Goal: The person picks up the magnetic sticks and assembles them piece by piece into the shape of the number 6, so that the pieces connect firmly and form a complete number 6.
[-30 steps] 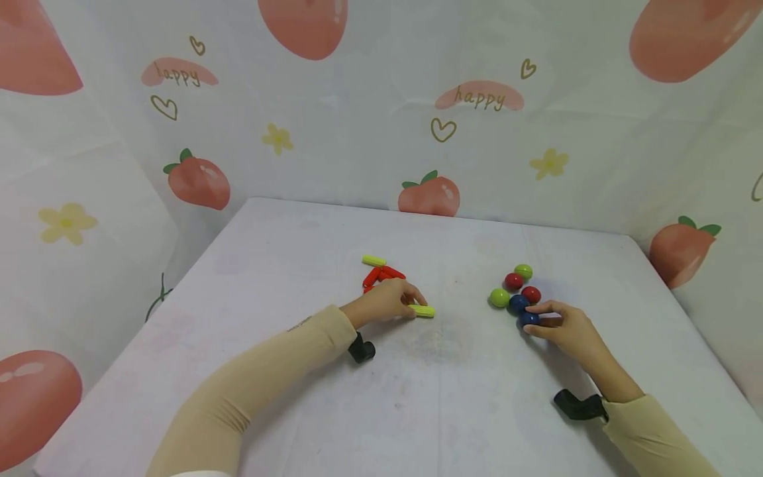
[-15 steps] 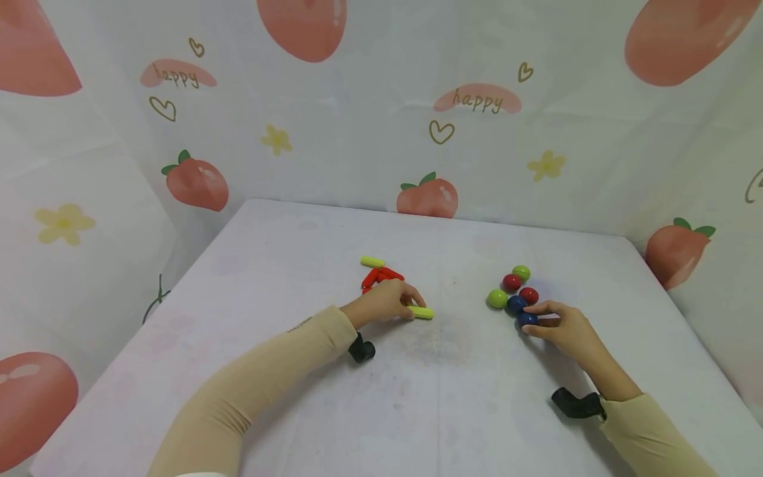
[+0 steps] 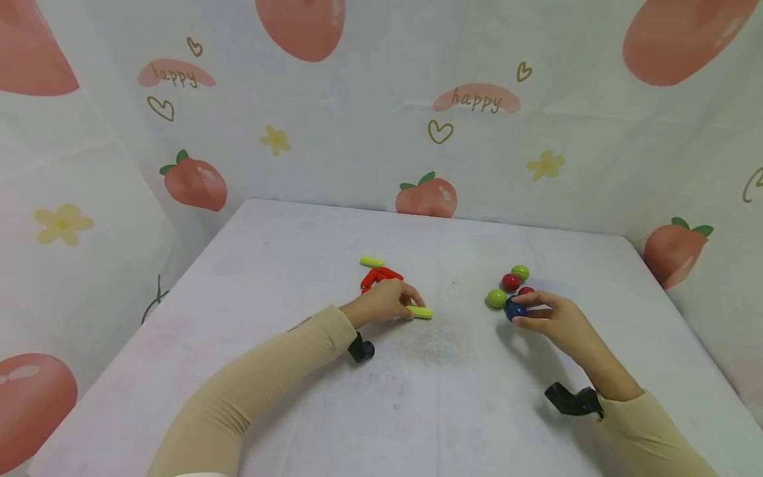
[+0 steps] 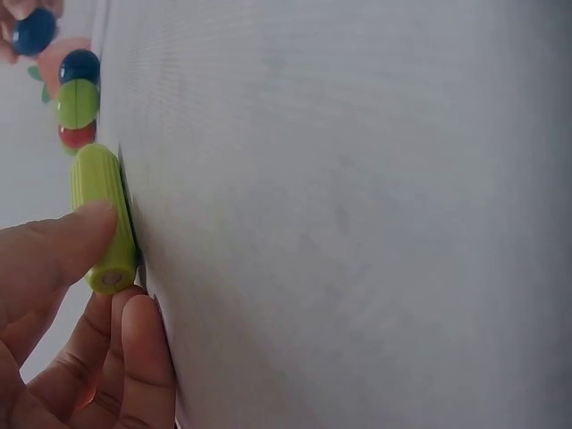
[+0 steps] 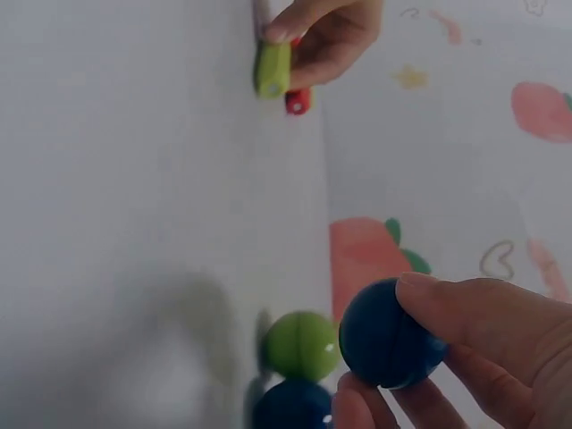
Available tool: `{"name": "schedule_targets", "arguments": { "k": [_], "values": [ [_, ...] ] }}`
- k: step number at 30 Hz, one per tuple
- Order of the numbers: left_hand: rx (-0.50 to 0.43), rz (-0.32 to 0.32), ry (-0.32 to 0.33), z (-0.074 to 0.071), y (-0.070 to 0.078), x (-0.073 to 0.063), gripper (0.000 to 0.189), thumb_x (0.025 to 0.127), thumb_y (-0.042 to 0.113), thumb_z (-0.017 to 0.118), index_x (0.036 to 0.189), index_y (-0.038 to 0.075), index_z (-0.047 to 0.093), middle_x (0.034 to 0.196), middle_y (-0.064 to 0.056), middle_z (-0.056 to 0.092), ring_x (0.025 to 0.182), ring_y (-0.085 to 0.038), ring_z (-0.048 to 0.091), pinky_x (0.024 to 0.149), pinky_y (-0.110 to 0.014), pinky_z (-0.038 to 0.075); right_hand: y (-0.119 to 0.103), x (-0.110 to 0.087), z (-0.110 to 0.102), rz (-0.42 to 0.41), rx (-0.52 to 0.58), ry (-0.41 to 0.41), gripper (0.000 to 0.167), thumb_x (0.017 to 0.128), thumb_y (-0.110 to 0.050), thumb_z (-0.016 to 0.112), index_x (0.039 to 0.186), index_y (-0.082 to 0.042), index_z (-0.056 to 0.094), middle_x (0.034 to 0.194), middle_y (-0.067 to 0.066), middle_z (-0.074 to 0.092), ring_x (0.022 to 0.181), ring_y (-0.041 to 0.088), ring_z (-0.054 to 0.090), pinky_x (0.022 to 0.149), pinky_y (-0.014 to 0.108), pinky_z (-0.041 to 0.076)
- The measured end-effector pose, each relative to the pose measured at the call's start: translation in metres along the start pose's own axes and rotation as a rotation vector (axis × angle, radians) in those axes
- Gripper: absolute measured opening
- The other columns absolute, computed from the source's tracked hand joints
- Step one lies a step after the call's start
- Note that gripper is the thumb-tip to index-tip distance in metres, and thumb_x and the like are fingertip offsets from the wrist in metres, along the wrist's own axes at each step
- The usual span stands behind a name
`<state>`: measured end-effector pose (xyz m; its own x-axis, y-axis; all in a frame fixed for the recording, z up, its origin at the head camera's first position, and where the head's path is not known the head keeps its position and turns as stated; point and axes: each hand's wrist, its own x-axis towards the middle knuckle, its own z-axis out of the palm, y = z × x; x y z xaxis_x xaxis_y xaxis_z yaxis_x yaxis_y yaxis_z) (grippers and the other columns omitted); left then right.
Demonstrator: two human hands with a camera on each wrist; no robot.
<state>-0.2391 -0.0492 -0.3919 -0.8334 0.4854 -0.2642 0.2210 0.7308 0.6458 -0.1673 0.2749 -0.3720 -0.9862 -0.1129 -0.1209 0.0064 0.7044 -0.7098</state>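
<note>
My left hand pinches a ribbed yellow-green stick, short and round-ended, that lies at the table surface. Just behind that hand are several red sticks, partly hidden by it, and another yellow-green stick. On the right, my right hand holds a glossy blue ball between thumb and fingers, a little above the table. Below and beside it sit a second blue ball, a green ball, two red balls and a farther green ball.
White cloth covers the table, whose far edge meets a fruit-printed curtain. A black wrist device sits under each forearm, the left one and the right one both close to the tabletop.
My right hand has raised the blue ball off the table and shifted slightly left, so it now overlaps the other blue ball in the head view. The left hand stays on its stick.
</note>
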Motion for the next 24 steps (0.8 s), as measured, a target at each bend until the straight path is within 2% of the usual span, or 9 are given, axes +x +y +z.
{"name": "schedule_targets", "arguments": {
  "k": [8, 13, 18, 24],
  "values": [
    [-0.012, -0.023, -0.003, -0.001, 0.0, 0.002, 0.024, 0.091, 0.012, 0.077, 0.113, 0.022, 0.077, 0.102, -0.002, 0.069, 0.088, -0.014, 0.059, 0.069, -0.021, 0.048, -0.024, 0.002, 0.005, -0.072, 0.017, 0.026, 0.045, 0.094, -0.027, 0.075, 0.129, -0.002, 0.064, 0.134, 0.027, 0.062, 0.118, 0.041, 0.065, 0.097, 0.055, 0.055],
    [-0.02, -0.021, -0.006, -0.001, -0.001, 0.003, 0.024, 0.091, 0.012, 0.077, 0.113, 0.021, 0.077, 0.102, -0.002, 0.069, 0.087, -0.014, 0.059, 0.068, -0.021, 0.048, -0.034, 0.004, 0.01, -0.112, 0.055, 0.023, 0.043, 0.094, -0.023, 0.075, 0.129, -0.001, 0.065, 0.132, 0.027, 0.064, 0.116, 0.038, 0.067, 0.092, 0.046, 0.058],
    [-0.029, -0.008, -0.01, -0.001, -0.001, 0.003, 0.025, 0.091, 0.012, 0.077, 0.114, 0.021, 0.077, 0.104, -0.003, 0.069, 0.089, -0.014, 0.06, 0.069, -0.021, 0.048, -0.044, 0.007, 0.016, -0.128, 0.091, 0.023, 0.042, 0.093, -0.021, 0.076, 0.13, -0.002, 0.065, 0.128, 0.022, 0.066, 0.115, 0.035, 0.069, 0.089, 0.037, 0.056],
    [-0.024, -0.009, -0.015, 0.0, -0.003, 0.004, 0.025, 0.091, 0.013, 0.077, 0.114, 0.021, 0.077, 0.103, -0.002, 0.069, 0.088, -0.014, 0.06, 0.069, -0.021, 0.049, -0.053, 0.015, 0.028, -0.119, 0.115, -0.008, 0.042, 0.093, -0.023, 0.076, 0.13, -0.005, 0.064, 0.132, 0.019, 0.064, 0.12, 0.039, 0.066, 0.096, 0.048, 0.056]
  ]
}}
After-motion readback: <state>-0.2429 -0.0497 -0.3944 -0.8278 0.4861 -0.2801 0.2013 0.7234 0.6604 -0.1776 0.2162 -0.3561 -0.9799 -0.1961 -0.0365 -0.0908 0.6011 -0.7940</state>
